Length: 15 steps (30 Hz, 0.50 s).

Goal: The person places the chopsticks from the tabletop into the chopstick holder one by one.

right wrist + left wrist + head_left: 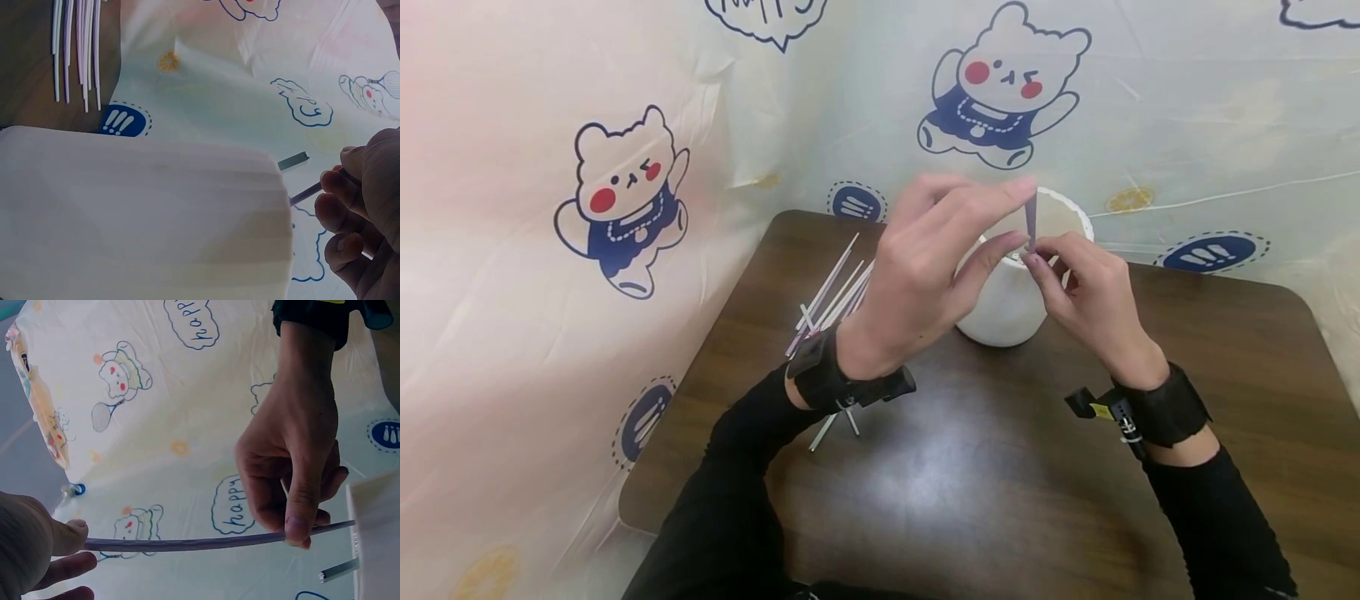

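A slender purple straw stands nearly upright between the two hands at the rim of a white cylindrical container. My left hand is the upper one, holding the straw's top end between thumb and fingers. Lower down, close to the rim, my right hand pinches the same straw with thumb and index finger. In the left wrist view the straw bows slightly, and its lower tip passes out of sight at the container's edge. A grey straw pokes out past the rim.
Several pale straws lie on the brown table at the left, partly hidden by the left arm. The container stands near the table's back edge. A printed curtain hangs behind the table and along its left side.
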Motion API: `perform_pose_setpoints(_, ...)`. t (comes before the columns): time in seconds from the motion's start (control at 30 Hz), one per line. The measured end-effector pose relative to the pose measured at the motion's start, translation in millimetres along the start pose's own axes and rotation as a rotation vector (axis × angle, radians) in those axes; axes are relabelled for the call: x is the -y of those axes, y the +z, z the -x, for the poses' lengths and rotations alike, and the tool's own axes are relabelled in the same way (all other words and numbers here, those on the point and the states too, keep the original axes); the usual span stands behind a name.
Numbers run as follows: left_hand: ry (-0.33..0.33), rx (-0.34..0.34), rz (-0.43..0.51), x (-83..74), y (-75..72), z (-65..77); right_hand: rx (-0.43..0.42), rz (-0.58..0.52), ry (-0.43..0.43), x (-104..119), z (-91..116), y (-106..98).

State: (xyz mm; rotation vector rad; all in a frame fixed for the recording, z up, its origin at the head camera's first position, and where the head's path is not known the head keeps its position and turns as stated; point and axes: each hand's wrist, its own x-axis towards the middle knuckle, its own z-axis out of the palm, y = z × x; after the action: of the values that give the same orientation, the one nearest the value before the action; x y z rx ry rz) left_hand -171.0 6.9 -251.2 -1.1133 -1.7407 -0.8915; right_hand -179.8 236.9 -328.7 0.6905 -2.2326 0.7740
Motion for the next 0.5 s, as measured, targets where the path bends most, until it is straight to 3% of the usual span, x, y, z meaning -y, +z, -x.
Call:
perform_pose_setpoints(0.33,-0.05,0.116,-0.01,11.1,17.3,9.6,0.024,0.005,0.05,-6.9,3.5,2.4)
perform_pose_setpoints(0.5,-0.102,0.217,-0.024,16.3,27.4,17.8,0.032,0.021,0.047,-9.5,4.4,4.6)
